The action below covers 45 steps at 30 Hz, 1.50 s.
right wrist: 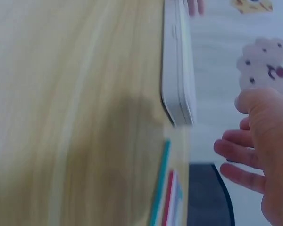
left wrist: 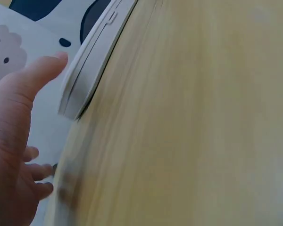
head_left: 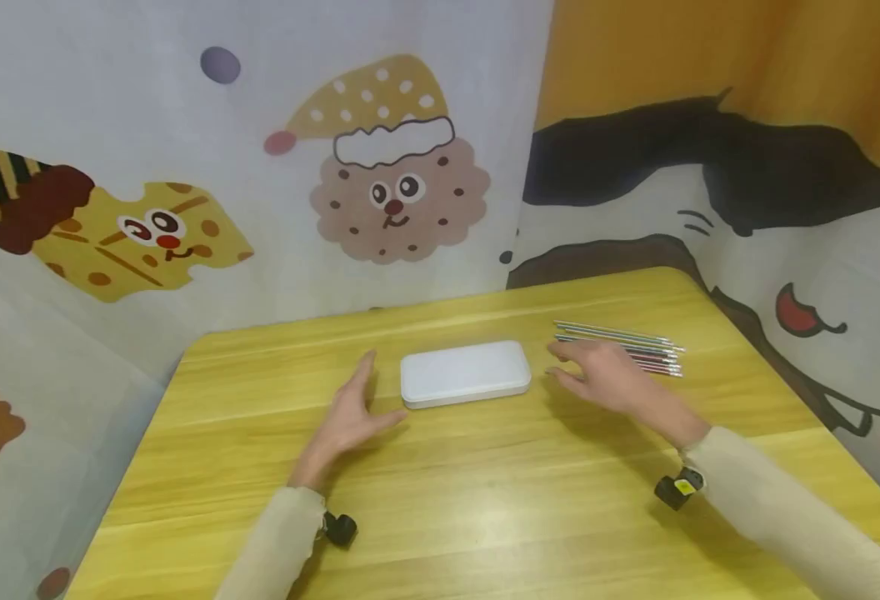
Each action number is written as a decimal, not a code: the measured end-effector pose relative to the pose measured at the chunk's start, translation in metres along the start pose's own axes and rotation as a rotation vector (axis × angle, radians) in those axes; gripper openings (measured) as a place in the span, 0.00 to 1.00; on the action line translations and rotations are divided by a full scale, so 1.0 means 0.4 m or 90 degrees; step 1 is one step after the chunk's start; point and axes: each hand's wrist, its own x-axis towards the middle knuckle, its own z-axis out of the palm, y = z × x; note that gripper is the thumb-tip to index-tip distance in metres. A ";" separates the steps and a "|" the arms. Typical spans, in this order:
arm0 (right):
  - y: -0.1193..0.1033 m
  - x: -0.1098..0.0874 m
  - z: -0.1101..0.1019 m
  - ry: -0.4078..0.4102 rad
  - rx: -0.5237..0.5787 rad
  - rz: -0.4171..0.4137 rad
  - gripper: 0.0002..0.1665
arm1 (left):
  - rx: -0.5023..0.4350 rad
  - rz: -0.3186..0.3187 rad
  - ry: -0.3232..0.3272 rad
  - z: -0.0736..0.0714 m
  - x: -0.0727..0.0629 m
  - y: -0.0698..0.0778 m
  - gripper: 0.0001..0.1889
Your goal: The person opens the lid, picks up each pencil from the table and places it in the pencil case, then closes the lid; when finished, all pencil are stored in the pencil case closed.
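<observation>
A white, closed case with rounded corners [head_left: 466, 372], much like a pencil case, lies flat on the wooden table [head_left: 477, 500]. Just off its left end is my left hand [head_left: 348, 417], thumb and fingers spread and holding nothing. The left wrist view shows a small catch on the side of the case [left wrist: 96, 56]. My right hand [head_left: 608, 377] hovers to the right of the case, fingers loosely bent and nothing in them. Beneath and beyond it lies a row of several thin coloured pencils [head_left: 653, 360]; the hand hides part of them.
A printed curtain [head_left: 275, 283] with cartoon figures hangs behind the table and along its sides. The table's back edge runs close behind the case and pencils. Each wrist carries a small black camera [head_left: 340, 528].
</observation>
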 end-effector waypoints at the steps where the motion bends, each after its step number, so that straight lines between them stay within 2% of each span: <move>1: -0.008 0.008 0.013 0.003 0.013 -0.009 0.20 | -0.014 0.002 0.003 0.009 0.010 0.003 0.63; 9: -0.060 0.052 0.097 -0.029 0.108 -0.028 0.18 | -0.089 0.006 0.007 0.064 0.066 0.011 0.62; 13: -0.073 0.077 0.131 -0.031 0.109 -0.045 0.21 | -0.123 0.028 -0.001 0.077 0.083 0.015 0.61; 15: -0.077 0.087 0.148 -0.038 0.105 -0.051 0.23 | -0.116 0.037 0.001 0.083 0.089 0.016 0.60; 22: -0.088 0.091 0.198 -0.072 0.061 -0.036 0.31 | -0.091 0.086 0.027 0.092 0.094 0.021 0.57; 26: -0.094 0.090 0.221 -0.073 0.037 -0.042 0.32 | -0.066 0.092 0.038 0.100 0.095 0.016 0.56; 30: -0.103 0.092 0.233 -0.066 0.021 -0.053 0.32 | -0.074 0.090 0.037 0.104 0.096 0.011 0.54; 36: -0.111 0.100 0.245 -0.039 -0.038 -0.093 0.27 | -0.099 0.069 0.032 0.107 0.096 0.006 0.53; 45: -0.105 0.111 0.259 -0.023 -0.134 -0.177 0.21 | -0.076 0.058 0.035 0.107 0.093 0.008 0.52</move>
